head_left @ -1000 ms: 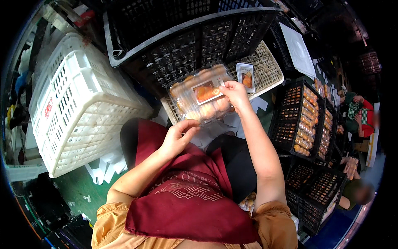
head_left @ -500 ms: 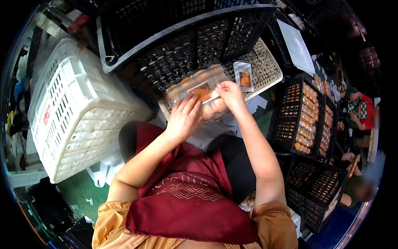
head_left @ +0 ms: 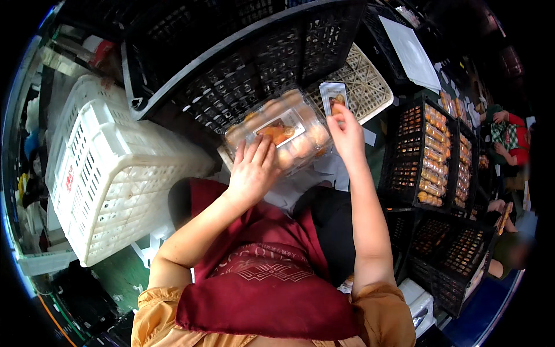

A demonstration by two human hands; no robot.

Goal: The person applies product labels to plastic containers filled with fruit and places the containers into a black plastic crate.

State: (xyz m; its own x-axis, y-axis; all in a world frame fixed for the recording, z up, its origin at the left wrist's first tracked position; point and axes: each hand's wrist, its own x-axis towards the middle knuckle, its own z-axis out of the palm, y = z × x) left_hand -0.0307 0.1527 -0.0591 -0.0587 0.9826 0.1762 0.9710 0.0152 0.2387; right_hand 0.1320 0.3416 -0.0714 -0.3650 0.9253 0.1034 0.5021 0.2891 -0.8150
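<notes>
A clear plastic pack of round golden-brown pastries (head_left: 300, 144) rests in front of me, tilted, against a black crate. A picture label (head_left: 281, 132) lies on its lid. My left hand (head_left: 252, 170) lies on the near left part of the pack, its fingers stretched flat over the label's edge. To the right, my right hand (head_left: 347, 136) reaches a small stack of picture labels (head_left: 332, 92), thumb and fingers pinched at the stack's lower edge. Whether one label or several are between the fingertips is hidden.
Behind the pack stands a large black crate (head_left: 248, 63), above an upturned off-white crate (head_left: 370, 87). A white crate (head_left: 121, 173) is at my left. Black crates of packed pastries (head_left: 430, 156) stand at the right, where other people (head_left: 509, 136) work.
My right hand has left the label on the pack and moved right to the label stack. My left hand stays on the pack. The view has shifted slightly.
</notes>
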